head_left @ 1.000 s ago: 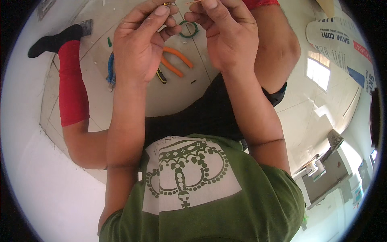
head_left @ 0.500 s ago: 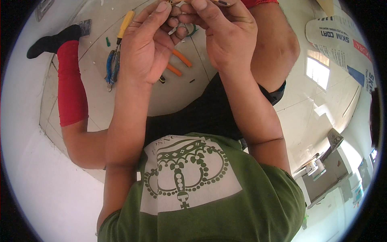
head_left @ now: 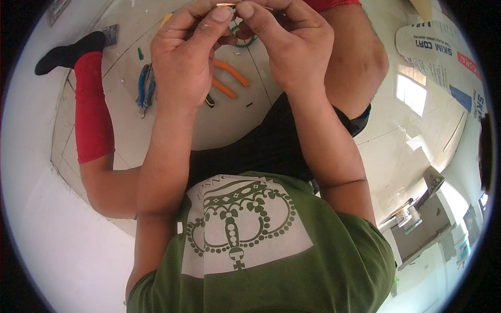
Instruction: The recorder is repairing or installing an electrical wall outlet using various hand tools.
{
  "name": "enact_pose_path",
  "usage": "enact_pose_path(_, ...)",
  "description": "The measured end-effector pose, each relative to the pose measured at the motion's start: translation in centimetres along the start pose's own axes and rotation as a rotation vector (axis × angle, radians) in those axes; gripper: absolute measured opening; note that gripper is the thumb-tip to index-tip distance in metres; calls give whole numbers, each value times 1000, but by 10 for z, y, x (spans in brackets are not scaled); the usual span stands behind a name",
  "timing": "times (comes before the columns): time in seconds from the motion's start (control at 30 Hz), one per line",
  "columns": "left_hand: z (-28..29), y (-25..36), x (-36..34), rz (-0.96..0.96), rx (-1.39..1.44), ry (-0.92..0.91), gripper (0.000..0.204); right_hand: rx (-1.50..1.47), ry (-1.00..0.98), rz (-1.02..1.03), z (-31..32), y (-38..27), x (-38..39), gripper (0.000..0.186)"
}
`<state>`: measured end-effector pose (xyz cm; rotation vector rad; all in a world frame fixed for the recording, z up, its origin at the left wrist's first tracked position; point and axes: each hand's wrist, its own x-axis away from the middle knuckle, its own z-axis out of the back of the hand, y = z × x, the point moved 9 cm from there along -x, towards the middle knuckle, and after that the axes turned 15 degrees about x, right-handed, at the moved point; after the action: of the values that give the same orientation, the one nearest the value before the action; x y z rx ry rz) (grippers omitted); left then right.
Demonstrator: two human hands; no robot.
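Near the top edge of the head view, a thin copper-coloured wire (head_left: 225, 4) runs between my two hands. My left hand (head_left: 182, 60) pinches it between thumb and fingertips. Thumb against fingers, my right hand (head_left: 297, 44) is closed on the same wire, close beside the left. The wire's far side is hidden by my fingers and the picture's edge. Behind my hands, a loop of green wire (head_left: 245, 45) lies on the floor. Orange-handled pliers (head_left: 229, 73) rest below it, their head covered by my left hand.
Left of my left wrist lie blue-handled pliers (head_left: 141, 91) and a small green scrap (head_left: 140, 53). A yellow handle (head_left: 166, 20) peeks out behind my left hand. A short black scrap (head_left: 249, 104) lies on the tiles. At the right stands a printed sack (head_left: 433, 52).
My left hand has turned, its fingers curling in and its thumb moving right toward my right thumb. It now covers most of the yellow-handled tool. My right hand has shifted slightly.
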<state>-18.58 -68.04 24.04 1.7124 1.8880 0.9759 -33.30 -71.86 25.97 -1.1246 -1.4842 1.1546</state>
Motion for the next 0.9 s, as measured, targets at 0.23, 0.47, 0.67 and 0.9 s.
enact_pose_path(0.23,-9,7,-1,-54,39,76,22,326,122,169,8,-13,6,12)
enact_pose_path(0.47,-13,6,2,-90,30,68,22,571,239,371,11,-36,11,10)
enact_pose_path(0.67,-3,8,1,-107,27,71,23,374,191,401,4,-33,14,12)
enact_pose_path(0.9,-3,9,-1,-101,7,14,23,506,119,319,4,-30,10,13)
